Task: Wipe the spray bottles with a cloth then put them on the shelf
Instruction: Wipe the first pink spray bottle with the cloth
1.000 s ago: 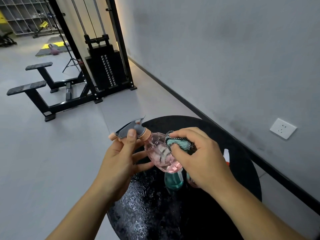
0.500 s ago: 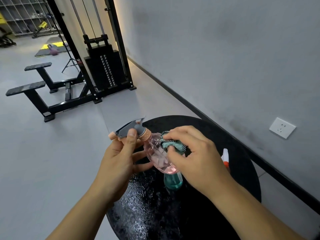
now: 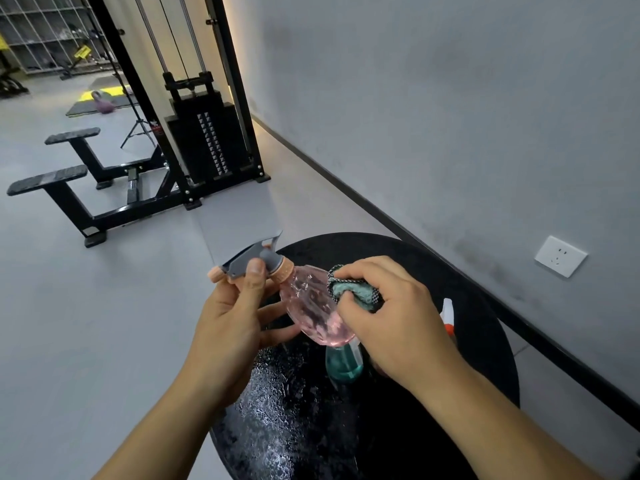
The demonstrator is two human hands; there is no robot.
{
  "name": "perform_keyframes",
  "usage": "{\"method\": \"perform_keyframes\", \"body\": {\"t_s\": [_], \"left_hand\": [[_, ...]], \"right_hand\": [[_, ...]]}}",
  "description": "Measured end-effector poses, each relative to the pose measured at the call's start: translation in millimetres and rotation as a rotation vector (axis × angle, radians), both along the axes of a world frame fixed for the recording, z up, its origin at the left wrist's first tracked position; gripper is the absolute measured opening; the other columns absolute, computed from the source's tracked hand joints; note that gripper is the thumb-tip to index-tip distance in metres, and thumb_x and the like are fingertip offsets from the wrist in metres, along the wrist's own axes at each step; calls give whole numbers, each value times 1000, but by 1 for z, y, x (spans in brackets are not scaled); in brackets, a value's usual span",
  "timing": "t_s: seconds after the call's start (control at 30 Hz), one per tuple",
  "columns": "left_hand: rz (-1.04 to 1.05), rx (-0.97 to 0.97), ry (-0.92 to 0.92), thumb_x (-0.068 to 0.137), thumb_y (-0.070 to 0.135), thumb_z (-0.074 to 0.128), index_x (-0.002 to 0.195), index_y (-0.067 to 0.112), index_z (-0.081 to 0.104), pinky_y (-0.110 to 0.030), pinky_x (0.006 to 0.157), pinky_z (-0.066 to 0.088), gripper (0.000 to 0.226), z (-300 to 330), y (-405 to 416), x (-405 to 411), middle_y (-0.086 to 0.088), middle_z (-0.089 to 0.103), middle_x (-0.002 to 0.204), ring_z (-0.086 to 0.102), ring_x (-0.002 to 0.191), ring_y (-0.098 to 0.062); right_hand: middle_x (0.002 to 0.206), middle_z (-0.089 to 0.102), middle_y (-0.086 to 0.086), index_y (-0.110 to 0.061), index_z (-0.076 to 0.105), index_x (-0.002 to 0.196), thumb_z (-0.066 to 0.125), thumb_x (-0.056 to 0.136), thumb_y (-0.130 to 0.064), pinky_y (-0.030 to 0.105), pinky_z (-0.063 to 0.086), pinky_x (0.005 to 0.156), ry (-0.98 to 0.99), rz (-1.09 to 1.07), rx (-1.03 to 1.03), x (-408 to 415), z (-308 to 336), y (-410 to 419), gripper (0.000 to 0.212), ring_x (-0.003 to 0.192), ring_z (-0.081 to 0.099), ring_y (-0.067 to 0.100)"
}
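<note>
My left hand (image 3: 232,327) grips the grey trigger head of a pink see-through spray bottle (image 3: 308,306), held tilted over the round black table (image 3: 450,282). My right hand (image 3: 391,313) holds a folded teal cloth (image 3: 353,289) with a checked edge and presses it on the bottle's upper side. Below the pink bottle a teal spray bottle (image 3: 344,365) stands on the table, partly hidden. A white and orange spray nozzle (image 3: 447,315) of a third bottle shows behind my right hand.
A grey wall with a white socket (image 3: 560,256) runs along the right. A black cable weight machine (image 3: 204,140) and its padded bench (image 3: 48,180) stand on the grey floor ahead. A wire shelf rack (image 3: 41,32) is far off at top left.
My right hand has slid the cloth up the bottle's body toward its neck and shifted a little left. My left hand has kept the bottle almost still.
</note>
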State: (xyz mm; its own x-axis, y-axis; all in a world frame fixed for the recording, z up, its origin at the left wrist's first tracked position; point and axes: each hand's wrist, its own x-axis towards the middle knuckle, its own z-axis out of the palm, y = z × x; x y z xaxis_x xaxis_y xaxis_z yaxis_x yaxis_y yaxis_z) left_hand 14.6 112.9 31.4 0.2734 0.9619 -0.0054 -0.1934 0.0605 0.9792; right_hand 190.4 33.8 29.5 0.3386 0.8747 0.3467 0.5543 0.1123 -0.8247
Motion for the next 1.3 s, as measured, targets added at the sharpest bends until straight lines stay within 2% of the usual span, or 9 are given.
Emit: {"method": "perform_keyframes", "body": {"t_s": [0.17, 0.3, 0.43, 0.6, 0.8, 0.97, 1.1, 1.23, 1.3], "left_hand": [[-25, 21, 17, 101, 45, 49, 96, 37, 79, -40, 65, 66, 31, 1, -4, 2, 1, 82, 107, 81, 87, -20], [67, 15, -43, 96, 48, 54, 112, 30, 70, -49, 70, 68, 28, 4, 3, -3, -4, 82, 108, 81, 95, -32], [86, -7, -73, 96, 51, 54, 108, 39, 72, -55, 77, 67, 25, 4, 7, -7, -4, 81, 112, 80, 99, -34], [58, -15, -42, 92, 52, 54, 102, 36, 73, -52, 72, 68, 27, 1, 4, -4, -1, 82, 104, 80, 97, -34], [77, -21, -49, 91, 52, 54, 115, 29, 67, -50, 69, 68, 35, 3, 9, -8, 4, 83, 97, 81, 89, -27], [71, -41, -50, 91, 52, 56, 109, 31, 69, -48, 64, 67, 31, 4, 12, -13, 1, 83, 98, 81, 88, -29], [59, -34, -39, 94, 51, 54, 110, 27, 67, -39, 59, 65, 32, 5, 10, -14, 5, 82, 93, 80, 81, -21], [90, 0, 11, 97, 49, 57, 119, 15, 61, -35, 60, 64, 41, 5, 6, -10, 0, 82, 100, 80, 84, -18], [110, 36, 43, 93, 44, 66, 122, 12, 59, -37, 61, 65, 44, 6, 5, -8, -5, 82, 104, 81, 91, -24]], "right_hand": [[120, 62, -20, -29, 76, 114, 69, 93, -11, 4, 46, 87, -16, 65, 42, -5, 5, -1, 28, 117, 59, -1], [110, 64, -19, -30, 73, 104, 69, 88, -10, 8, 48, 81, 37, -13, 6, 0, -1, 2, 26, 105, 63, -2], [108, 66, -21, -31, 75, 103, 71, 89, -9, 6, 46, 82, 102, -67, -3, 1, -6, 5, 26, 103, 63, -4], [116, 64, -20, -32, 75, 108, 70, 91, -8, 6, 49, 82, 70, 18, 24, -4, 0, 2, 30, 112, 61, -2], [108, 66, -22, -35, 73, 100, 71, 89, -11, 10, 49, 84, 124, -54, -51, 0, -4, 5, 26, 104, 63, -3], [107, 68, -23, -37, 75, 103, 73, 93, -18, 5, 46, 84, 171, -44, -56, 1, 0, 5, 22, 104, 63, -7], [103, 72, -20, -36, 76, 101, 74, 92, -21, -1, 40, 76, 271, -52, -112, 3, 2, 3, 17, 98, 63, -10], [103, 72, -20, -36, 76, 99, 76, 91, -21, -3, 38, 83, 274, -41, -114, -2, 4, 1, 17, 98, 63, -11], [103, 73, -19, -37, 77, 98, 77, 90, -20, 8, 46, 93, 304, -25, -95, -6, 1, 2, 19, 99, 65, -7]]}}
